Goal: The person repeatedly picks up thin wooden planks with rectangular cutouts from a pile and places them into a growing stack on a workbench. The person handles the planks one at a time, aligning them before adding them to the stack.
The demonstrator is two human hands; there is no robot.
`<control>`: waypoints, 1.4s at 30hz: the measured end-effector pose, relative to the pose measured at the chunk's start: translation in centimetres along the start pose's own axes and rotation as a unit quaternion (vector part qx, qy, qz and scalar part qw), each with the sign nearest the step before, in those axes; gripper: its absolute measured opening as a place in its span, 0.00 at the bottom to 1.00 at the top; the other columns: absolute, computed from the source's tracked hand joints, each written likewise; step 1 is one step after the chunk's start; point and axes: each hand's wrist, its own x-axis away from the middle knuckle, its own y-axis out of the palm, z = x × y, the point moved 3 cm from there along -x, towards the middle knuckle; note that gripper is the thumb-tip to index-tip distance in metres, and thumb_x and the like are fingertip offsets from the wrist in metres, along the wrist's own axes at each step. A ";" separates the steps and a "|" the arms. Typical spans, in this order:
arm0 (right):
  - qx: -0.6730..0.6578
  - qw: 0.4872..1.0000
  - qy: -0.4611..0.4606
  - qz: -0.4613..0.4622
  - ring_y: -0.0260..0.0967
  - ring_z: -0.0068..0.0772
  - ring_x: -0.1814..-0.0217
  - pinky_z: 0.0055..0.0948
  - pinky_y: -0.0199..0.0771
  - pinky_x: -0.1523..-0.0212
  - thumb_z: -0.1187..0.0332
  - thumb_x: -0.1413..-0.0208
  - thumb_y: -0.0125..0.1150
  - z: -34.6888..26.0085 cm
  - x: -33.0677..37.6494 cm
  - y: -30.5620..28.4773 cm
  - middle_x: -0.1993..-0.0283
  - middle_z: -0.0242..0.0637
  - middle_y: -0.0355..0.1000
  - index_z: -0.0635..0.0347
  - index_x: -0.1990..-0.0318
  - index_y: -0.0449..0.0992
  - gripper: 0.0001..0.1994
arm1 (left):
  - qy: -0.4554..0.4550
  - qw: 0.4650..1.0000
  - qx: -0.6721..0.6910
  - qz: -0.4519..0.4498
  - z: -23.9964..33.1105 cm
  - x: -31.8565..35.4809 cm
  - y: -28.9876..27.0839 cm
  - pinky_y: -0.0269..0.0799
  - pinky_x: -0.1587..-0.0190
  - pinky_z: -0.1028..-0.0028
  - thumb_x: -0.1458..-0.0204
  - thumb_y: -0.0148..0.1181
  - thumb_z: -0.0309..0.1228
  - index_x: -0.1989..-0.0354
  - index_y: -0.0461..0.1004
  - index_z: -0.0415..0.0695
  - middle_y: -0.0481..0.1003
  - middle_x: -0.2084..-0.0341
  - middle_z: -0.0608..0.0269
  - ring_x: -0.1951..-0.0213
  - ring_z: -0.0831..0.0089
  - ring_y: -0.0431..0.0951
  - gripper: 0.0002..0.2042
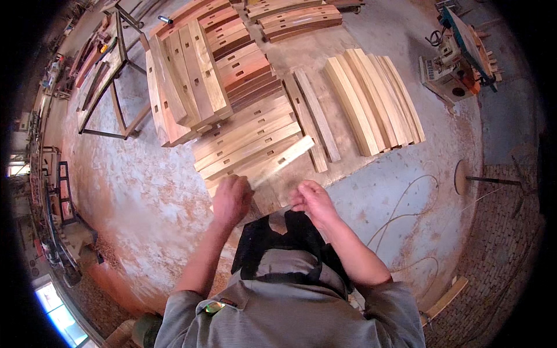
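My left hand is closed, its knuckles up, over the near end of a pale wooden beam with a rectangular slot cut in it. Whether it grips the beam or something small is hidden by the fingers. To its right my right hand has its fingers curled together in a pinch just above the near edge of the board; what is in it, if anything, cannot be made out. Beyond the left hand lie several similar slotted beams side by side.
Slotted beams are piled higher at the back left. Two narrow strips and a stack of curved pale beams lie to the right. A metal-framed table stands far left, a machine far right. A cable crosses the floor.
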 end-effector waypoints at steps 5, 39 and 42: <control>0.034 0.997 -0.008 0.073 0.73 0.25 0.69 0.24 0.76 0.71 0.63 0.36 0.52 -0.6 1.0 -4.8 0.63 0.36 0.74 0.56 0.57 0.68 0.08 | -0.011 0.999 -0.049 -0.005 -3.4 -1.9 0.5 0.68 0.53 0.59 0.59 0.65 0.29 0.55 0.74 0.42 0.73 0.62 0.52 0.55 0.54 0.71 0.19; 0.576 0.741 -0.261 0.227 0.58 0.55 0.39 0.43 0.59 0.38 0.70 0.51 0.60 -5.8 -5.0 -8.0 0.42 0.58 0.61 0.66 0.35 0.54 0.35 | -0.003 0.986 -0.169 -0.001 -4.6 -4.6 3.8 0.51 0.34 0.52 0.56 0.65 0.35 0.40 0.61 0.35 0.58 0.37 0.42 0.34 0.47 0.54 0.34; 0.315 0.914 -0.213 0.144 0.60 0.47 0.38 0.39 0.58 0.36 0.71 0.47 0.57 -3.3 -4.3 -9.6 0.40 0.53 0.61 0.67 0.34 0.52 0.34 | -0.008 0.989 -0.149 -0.012 -4.1 -4.8 3.1 0.51 0.34 0.53 0.55 0.65 0.35 0.41 0.62 0.36 0.58 0.37 0.42 0.34 0.47 0.54 0.33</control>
